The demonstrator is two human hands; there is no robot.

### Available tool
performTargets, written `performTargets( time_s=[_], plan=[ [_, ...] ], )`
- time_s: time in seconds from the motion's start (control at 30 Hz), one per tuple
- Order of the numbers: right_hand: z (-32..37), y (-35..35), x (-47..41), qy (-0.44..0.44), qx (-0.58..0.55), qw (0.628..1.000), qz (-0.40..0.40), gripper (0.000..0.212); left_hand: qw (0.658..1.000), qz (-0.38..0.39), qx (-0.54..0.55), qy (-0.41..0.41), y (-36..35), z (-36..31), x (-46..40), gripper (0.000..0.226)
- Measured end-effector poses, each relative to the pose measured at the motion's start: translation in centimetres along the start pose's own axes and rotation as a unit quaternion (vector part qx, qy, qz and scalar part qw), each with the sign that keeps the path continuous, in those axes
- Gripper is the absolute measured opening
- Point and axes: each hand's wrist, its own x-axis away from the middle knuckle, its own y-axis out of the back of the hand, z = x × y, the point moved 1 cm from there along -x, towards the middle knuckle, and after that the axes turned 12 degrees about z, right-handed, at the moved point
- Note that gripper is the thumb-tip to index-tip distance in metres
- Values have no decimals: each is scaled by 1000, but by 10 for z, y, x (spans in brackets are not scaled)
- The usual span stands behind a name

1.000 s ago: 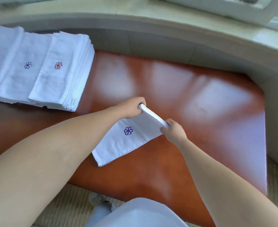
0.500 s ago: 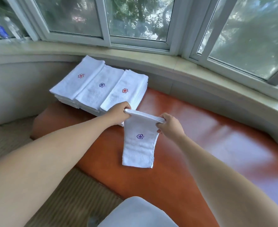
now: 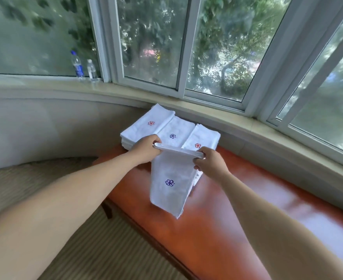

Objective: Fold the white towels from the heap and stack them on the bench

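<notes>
A folded white towel (image 3: pixel 171 184) with a purple flower mark hangs above the brown bench (image 3: pixel 223 215). My left hand (image 3: pixel 146 148) grips its upper left corner and my right hand (image 3: pixel 211 163) grips the upper right corner, so its top edge runs between them. Just behind it, at the bench's far left end, stand three stacks of folded white towels (image 3: pixel 166 128), topped with red, purple and red flower marks. The hanging towel hides the front of the right stack.
A curved stone window sill (image 3: pixel 247 126) and wall run behind the bench. Two water bottles (image 3: pixel 83 66) stand on the sill at the left. Carpet (image 3: pixel 97 249) lies below the bench's front edge. The heap of unfolded towels is out of view.
Both hands have lifted the folded towel off the bench and carried it left and away towards the three stacks. It now hangs upright. The view has swung up to the windows.
</notes>
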Motion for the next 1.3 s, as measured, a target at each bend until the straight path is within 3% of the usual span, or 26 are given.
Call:
performTargets(
  time_s=[0.23, 0.5, 0.87, 1.3],
  plan=[
    [69, 2, -37, 50, -21, 998, -15, 8, 997, -76, -15, -24, 76, 2, -22, 16],
    [103, 28, -98, 77, -40, 995, -44, 7, 993, -108, -14, -44, 132, -13, -89, 17],
    [87, 55, -197, 39, -66, 996, -46, 10, 993, -90, -47, -53, 148, -20, -203, 14],
    [65, 69, -308, -27, -42, 991, -125, 13, 998, -31, -11, -61, 148, -5, -345, 14]
  ],
)
